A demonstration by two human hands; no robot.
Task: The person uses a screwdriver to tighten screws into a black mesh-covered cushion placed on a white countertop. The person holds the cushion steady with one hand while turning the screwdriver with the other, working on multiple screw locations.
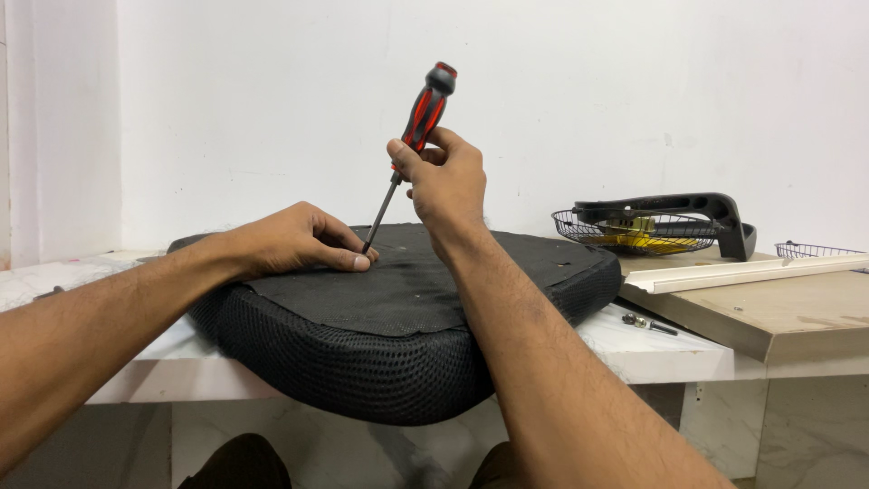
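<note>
Right hand point(450, 181) fingers clamp the screwdriver point(418, 127); left hand point(294, 240) fingers (curled together) press the seat cushion point(398, 344).

A: What is the person wearing on the arms?

B: Nothing is showing there. Both forearms are running bare from the lower edge of the frame up to the wrists, with no sleeve, watch or band appearing anywhere along them.

A: And the hands?

B: The left hand point(294, 240) and the right hand point(448, 181) are going ungloved, and no rings are showing on the fingers.

A: Any clothing at all?

B: At the bottom centre, dark trousers are covering both knees, appearing black or very dark brown.
</note>
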